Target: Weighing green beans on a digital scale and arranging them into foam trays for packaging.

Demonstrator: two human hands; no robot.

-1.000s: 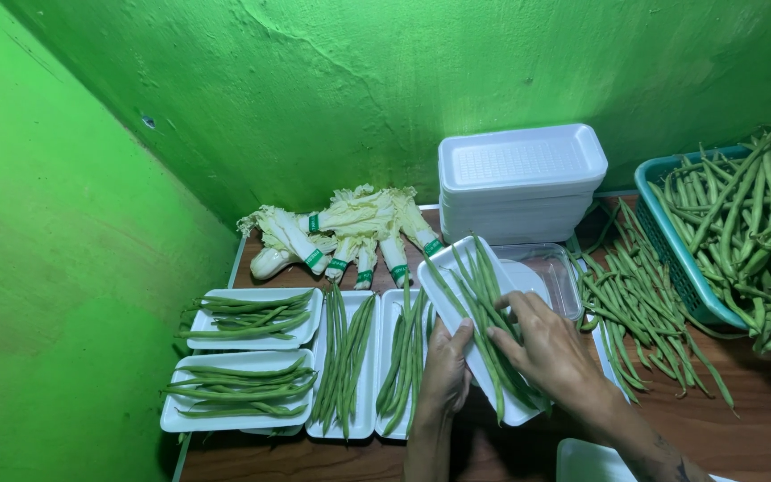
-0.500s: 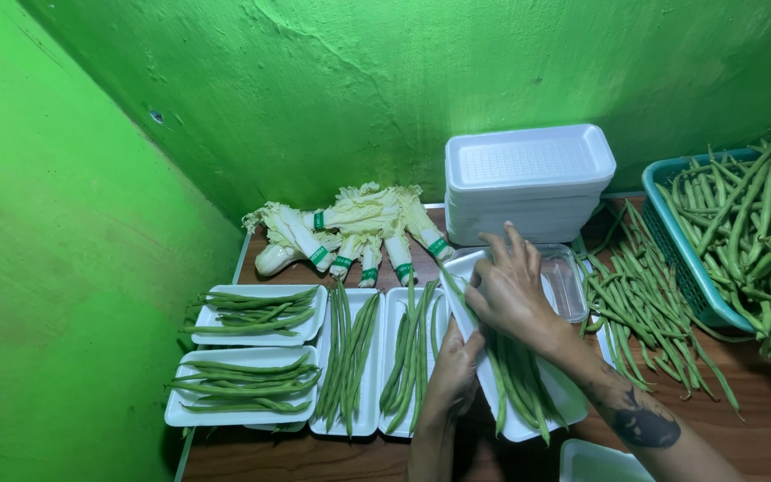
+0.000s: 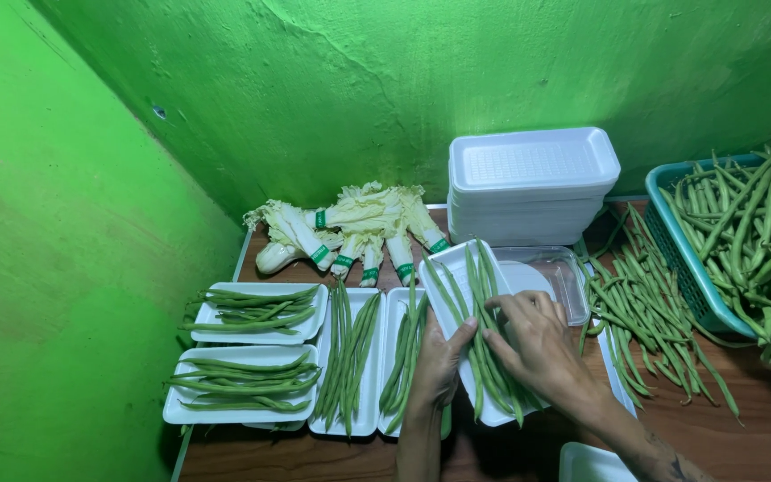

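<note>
A white foam tray (image 3: 450,268) filled with long green beans (image 3: 484,312) sits tilted on a small clear scale (image 3: 562,272). My left hand (image 3: 439,361) grips the tray's left edge, thumb on the rim. My right hand (image 3: 537,344) lies flat on the beans near the tray's lower end, fingers spread over them. Both forearms come in from the bottom of the head view.
Several filled bean trays (image 3: 252,314) lie to the left. Bundled pale cabbages (image 3: 350,232) lie at the back. A stack of foam trays (image 3: 528,183) stands behind the scale. Loose beans (image 3: 644,303) and a blue basket (image 3: 684,259) of beans are at right. Green walls close off left and back.
My right hand has slid from the tray's upper end down onto the beans' lower part. The left hand has stayed at the tray's left edge, and the tray has shifted slightly.
</note>
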